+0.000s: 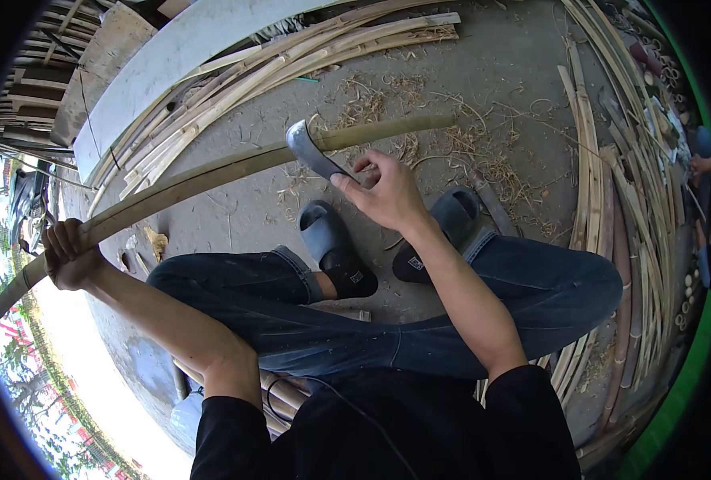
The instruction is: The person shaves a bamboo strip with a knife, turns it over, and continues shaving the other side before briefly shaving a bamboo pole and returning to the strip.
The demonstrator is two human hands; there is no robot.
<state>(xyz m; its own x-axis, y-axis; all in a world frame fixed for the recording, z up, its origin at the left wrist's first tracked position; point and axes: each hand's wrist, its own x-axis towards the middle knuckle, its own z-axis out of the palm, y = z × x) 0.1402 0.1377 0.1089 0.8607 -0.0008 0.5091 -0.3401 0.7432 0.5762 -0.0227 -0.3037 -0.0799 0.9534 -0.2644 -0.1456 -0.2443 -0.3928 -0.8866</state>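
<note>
A long, slightly bent bamboo pole (187, 186) slants across the view, rising to the right, with a dark line along its length. My left hand (71, 254) is wrapped around it near the left end. A curved metal blade with a hooked tip (311, 152) lies across the pole at its right part. My right hand (389, 194) pinches this hooked blade at its lower end, thumb along the metal and fingers curled behind. The blade's handle is hidden. Below the pole are my two feet in grey slippers (323, 232).
Split bamboo strips (291, 68) lie in a pile at the top, beside a white curved board (143, 96). More strips and poles (623, 216) line the right side. Curly shavings (503, 152) litter the concrete floor. Another person's hand (703, 165) shows at the far right.
</note>
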